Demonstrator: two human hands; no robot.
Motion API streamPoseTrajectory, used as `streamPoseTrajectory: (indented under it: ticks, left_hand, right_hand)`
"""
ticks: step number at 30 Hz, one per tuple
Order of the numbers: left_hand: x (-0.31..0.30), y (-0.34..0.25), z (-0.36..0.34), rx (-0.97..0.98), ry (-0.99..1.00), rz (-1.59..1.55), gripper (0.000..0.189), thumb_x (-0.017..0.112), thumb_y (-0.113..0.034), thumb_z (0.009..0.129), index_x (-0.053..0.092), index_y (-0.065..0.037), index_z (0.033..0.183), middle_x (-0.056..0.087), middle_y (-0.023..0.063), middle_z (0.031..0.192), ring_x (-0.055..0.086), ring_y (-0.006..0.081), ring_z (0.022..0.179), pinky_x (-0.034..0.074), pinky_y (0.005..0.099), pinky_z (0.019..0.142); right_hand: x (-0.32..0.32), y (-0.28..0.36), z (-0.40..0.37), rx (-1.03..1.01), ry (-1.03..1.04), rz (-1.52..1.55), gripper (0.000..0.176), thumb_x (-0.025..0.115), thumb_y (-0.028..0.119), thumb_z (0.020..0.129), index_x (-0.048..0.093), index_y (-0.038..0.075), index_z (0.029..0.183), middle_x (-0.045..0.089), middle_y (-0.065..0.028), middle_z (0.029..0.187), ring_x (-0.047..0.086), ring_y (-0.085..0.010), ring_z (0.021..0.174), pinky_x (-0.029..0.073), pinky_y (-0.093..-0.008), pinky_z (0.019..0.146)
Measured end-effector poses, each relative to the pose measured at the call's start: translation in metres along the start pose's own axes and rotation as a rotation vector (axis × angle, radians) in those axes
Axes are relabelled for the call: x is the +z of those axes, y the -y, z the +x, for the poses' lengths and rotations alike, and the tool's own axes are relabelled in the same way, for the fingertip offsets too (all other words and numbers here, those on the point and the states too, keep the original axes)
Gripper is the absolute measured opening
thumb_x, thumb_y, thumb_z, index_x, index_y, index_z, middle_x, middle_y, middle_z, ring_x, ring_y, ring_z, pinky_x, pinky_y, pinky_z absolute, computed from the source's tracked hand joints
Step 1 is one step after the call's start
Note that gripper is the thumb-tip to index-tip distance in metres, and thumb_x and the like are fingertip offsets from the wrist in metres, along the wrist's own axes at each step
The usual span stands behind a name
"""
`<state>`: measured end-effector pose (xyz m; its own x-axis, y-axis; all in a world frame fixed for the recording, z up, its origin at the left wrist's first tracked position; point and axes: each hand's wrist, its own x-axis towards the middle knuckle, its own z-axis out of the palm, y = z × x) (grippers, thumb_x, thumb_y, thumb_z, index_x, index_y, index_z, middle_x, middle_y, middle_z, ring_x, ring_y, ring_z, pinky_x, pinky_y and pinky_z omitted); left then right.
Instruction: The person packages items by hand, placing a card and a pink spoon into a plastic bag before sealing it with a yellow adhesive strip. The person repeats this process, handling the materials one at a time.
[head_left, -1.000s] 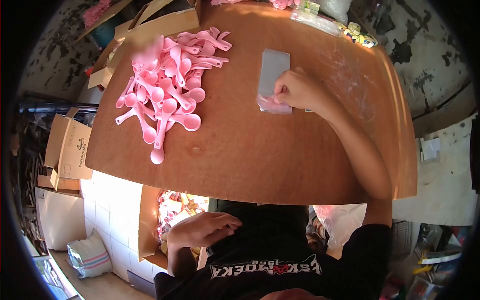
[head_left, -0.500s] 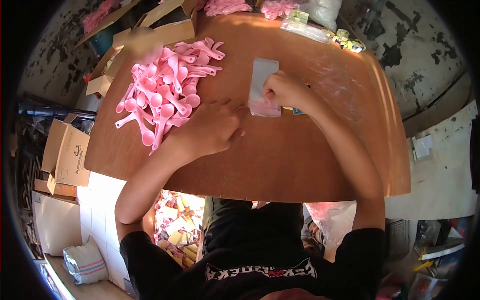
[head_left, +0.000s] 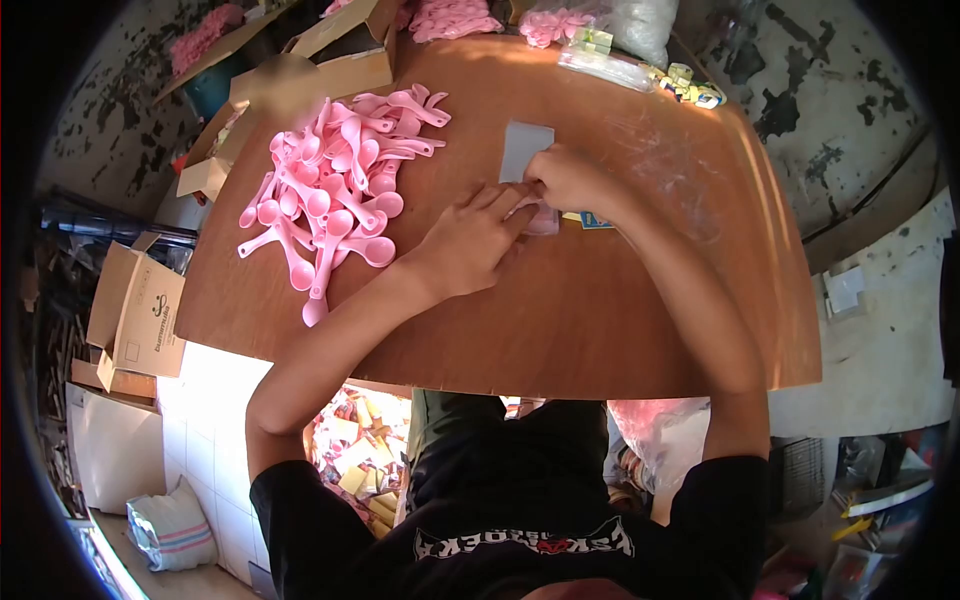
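Note:
Clear plastic bags (head_left: 526, 148) lie flat in a small stack on the brown table. My right hand (head_left: 572, 182) is over their right edge, fingers curled in a pinch on the plastic. From the left, my left hand (head_left: 470, 240) reaches across the lower part of the bags, its bent fingertips meeting those of the right. What lies between the left fingertips is hidden. A heap of pink plastic spoons (head_left: 335, 195) spreads to the left of my left hand. Beside my right wrist, a small blue and yellow card (head_left: 592, 220) is partly covered.
Opened cardboard boxes (head_left: 355, 68) stand at the table's far left. Along the back edge are pink bundles (head_left: 455, 18), a clear packet (head_left: 607, 70) and small yellow packs (head_left: 690, 85). Another carton (head_left: 137, 310) is left of the table (head_left: 620, 340).
My left hand has moved right, from beside the spoon heap onto the plastic bags, joining my right hand. My right hand stays at nearly the same spot.

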<state>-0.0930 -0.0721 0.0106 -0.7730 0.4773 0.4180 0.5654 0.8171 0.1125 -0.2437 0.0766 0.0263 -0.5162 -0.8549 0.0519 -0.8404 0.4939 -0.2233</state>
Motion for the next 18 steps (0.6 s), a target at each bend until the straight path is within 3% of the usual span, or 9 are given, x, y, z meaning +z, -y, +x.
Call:
streamPoseTrajectory:
  ticks: [6, 8, 13, 15, 16, 18]
  left_hand:
    - [0.012, -0.004, 0.0, -0.016, 0.18, 0.043, 0.038, 0.053, -0.029, 0.087, 0.052, -0.003, 0.116, 0.052, 0.0139, 0.119, 0.049, 0.0339, 0.113, 0.032, 0.0506, 0.103]
    - [0.011, -0.004, 0.002, -0.013, 0.189, 0.019, 0.038, 0.053, -0.028, 0.087, 0.052, -0.002, 0.114, 0.052, 0.0142, 0.119, 0.049, 0.0338, 0.112, 0.031, 0.0506, 0.103]
    - [0.003, -0.004, 0.002, -0.022, 0.233, 0.01, 0.043, 0.052, -0.03, 0.088, 0.051, 0.0, 0.119, 0.05, 0.0177, 0.122, 0.048, 0.0339, 0.115, 0.032, 0.0488, 0.103]
    - [-0.009, -0.015, -0.002, -0.232, 0.137, -0.445, 0.051, 0.049, -0.035, 0.091, 0.044, -0.001, 0.129, 0.048, 0.0181, 0.128, 0.045, 0.0318, 0.121, 0.033, 0.0455, 0.104]
    - [-0.014, -0.022, -0.008, -0.236, 0.132, -0.45, 0.051, 0.049, -0.035, 0.091, 0.044, -0.001, 0.129, 0.048, 0.0181, 0.128, 0.045, 0.0318, 0.121, 0.033, 0.0455, 0.104]
    - [-0.021, -0.038, -0.025, -0.411, 0.149, -1.297, 0.062, 0.048, -0.043, 0.092, 0.035, 0.001, 0.135, 0.048, 0.0188, 0.128, 0.045, 0.0265, 0.123, 0.034, 0.0423, 0.104]
  right_hand:
    - [-0.004, -0.007, 0.002, -0.06, -0.054, -0.015, 0.009, 0.06, 0.005, 0.073, 0.067, 0.003, 0.077, 0.064, -0.017, 0.075, 0.063, -0.0333, 0.074, 0.048, -0.0421, 0.07]
    - [-0.022, 0.009, -0.006, 0.11, -0.254, -0.258, 0.006, 0.06, 0.007, 0.074, 0.066, 0.006, 0.075, 0.065, -0.0133, 0.075, 0.063, -0.0296, 0.075, 0.044, -0.042, 0.072]
    - [-0.049, 0.048, -0.036, -0.041, -0.468, -0.459, 0.01, 0.058, 0.006, 0.075, 0.066, 0.009, 0.079, 0.065, -0.0076, 0.08, 0.061, -0.0236, 0.081, 0.04, -0.0372, 0.075]
    - [-0.058, 0.075, -0.061, -0.116, -0.494, -0.56, 0.011, 0.059, 0.008, 0.072, 0.065, 0.009, 0.082, 0.063, -0.0055, 0.083, 0.059, -0.0211, 0.086, 0.039, -0.0358, 0.078]
    - [-0.059, 0.088, -0.075, -0.149, -0.479, -0.578, 0.011, 0.06, 0.01, 0.071, 0.064, 0.008, 0.082, 0.061, -0.0046, 0.083, 0.058, -0.0206, 0.088, 0.039, -0.0364, 0.078]
    - [-0.049, 0.109, -0.101, -0.212, -0.538, -0.558, 0.011, 0.061, 0.013, 0.069, 0.063, 0.007, 0.079, 0.057, -0.0034, 0.079, 0.055, -0.0201, 0.088, 0.039, -0.0382, 0.081]
